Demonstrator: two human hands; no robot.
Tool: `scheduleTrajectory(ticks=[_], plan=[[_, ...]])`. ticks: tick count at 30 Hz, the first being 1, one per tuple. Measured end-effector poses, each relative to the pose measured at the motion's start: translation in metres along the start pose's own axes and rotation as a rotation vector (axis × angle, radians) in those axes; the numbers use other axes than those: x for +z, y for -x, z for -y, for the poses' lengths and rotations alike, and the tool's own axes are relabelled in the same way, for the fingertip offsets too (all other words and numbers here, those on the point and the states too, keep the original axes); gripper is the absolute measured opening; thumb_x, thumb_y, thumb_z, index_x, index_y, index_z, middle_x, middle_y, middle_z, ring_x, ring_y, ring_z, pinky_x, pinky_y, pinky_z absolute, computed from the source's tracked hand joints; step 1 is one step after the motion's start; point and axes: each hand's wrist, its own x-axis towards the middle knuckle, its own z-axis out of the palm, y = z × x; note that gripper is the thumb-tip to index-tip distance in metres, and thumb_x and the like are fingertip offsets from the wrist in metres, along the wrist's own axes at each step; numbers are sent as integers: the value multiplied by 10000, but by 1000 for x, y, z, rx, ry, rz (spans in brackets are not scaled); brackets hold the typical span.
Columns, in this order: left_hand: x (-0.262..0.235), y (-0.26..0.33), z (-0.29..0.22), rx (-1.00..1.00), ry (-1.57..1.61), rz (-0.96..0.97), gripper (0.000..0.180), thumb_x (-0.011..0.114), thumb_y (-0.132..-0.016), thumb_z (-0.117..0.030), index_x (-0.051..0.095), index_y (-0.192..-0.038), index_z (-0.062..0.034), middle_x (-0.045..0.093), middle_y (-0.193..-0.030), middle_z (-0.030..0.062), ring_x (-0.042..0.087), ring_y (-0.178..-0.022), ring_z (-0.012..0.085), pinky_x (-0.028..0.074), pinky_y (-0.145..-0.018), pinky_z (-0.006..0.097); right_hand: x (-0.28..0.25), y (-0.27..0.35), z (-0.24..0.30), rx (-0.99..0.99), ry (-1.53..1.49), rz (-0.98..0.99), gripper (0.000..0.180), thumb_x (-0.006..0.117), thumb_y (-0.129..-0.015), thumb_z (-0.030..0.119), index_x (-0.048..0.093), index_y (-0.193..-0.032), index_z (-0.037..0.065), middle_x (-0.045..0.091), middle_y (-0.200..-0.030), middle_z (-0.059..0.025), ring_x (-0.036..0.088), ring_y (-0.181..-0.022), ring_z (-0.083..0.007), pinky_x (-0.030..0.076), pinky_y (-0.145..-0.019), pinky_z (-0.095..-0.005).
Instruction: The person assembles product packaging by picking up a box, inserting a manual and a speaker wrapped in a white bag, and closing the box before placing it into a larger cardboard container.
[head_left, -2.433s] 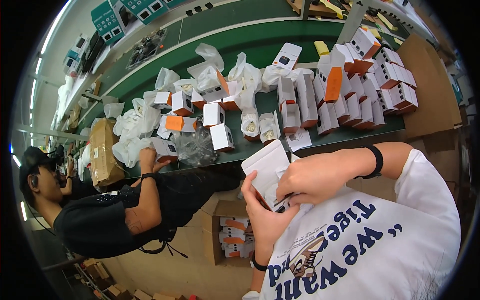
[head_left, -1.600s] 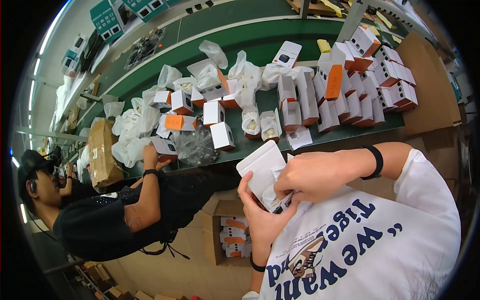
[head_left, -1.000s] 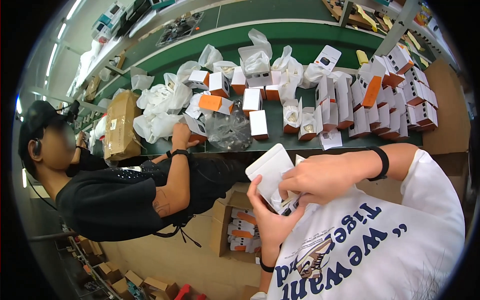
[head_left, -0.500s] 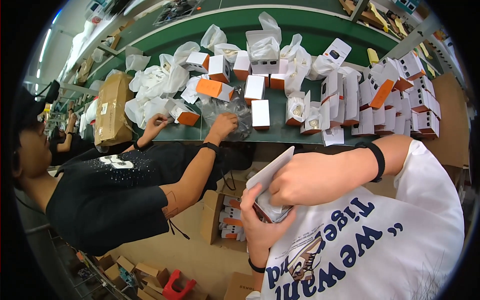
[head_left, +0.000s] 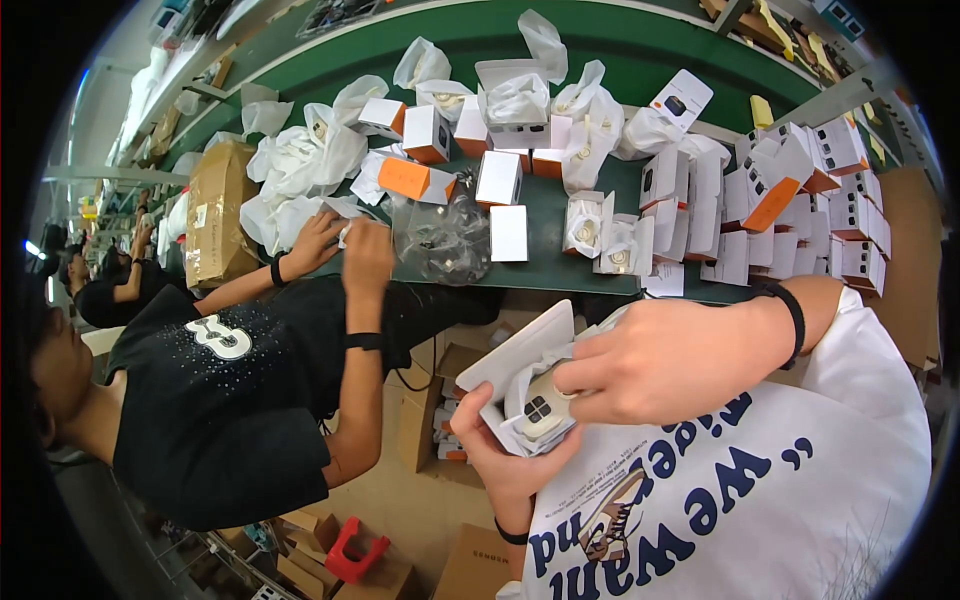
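My left hand (head_left: 502, 452) is wrapped round a small open white box (head_left: 520, 345) from below, with its lid flap raised and tilted. Inside the box lies a rounded cream device (head_left: 549, 412) with several dark square panes on its face, among thin white wrapping. My right hand (head_left: 665, 362) reaches across from the right, fingers closed at the end of the cream device. Its fingertips are partly hidden, so how firmly they grip does not show.
On the green bench ahead stand open white boxes (head_left: 583, 228), bagged cream items (head_left: 300, 160) and a stack of boxes (head_left: 835, 205) at right. A co-worker (head_left: 240, 400) in black sits at left, both hands at white wrapping. Below are a carton (head_left: 480, 565) and a red stool (head_left: 352, 550).
The cream device in my box has come into sight, and my right hand has shifted slightly right. The box has tilted open more. The co-worker's hands have moved left, together.
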Motion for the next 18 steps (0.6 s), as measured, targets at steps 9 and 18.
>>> scheduleTrajectory(ticks=[9, 18], plan=[[-1, 9, 6, -3, 38, 39, 1082, 980, -525, -92, 348, -1402, -57, 470, -1301, 153, 556, -1169, 270, 471, -999, 415, 12, 0, -9, -194, 263, 186, 144, 703, -739, 122, 636, -750, -5, 630, -831, -88, 674, -795, -217, 551, -544, -334], [2, 20, 10, -40, 138, 2, 1113, 984, -555, -113, 289, -1423, -64, 423, -1319, 147, 519, -1188, 261, 459, -1000, 412, 30, 9, 2, 223, 209, -212, 209, 708, -716, 86, 538, -831, 46, 492, -800, -85, 584, -635, -247, 487, -476, -371]])
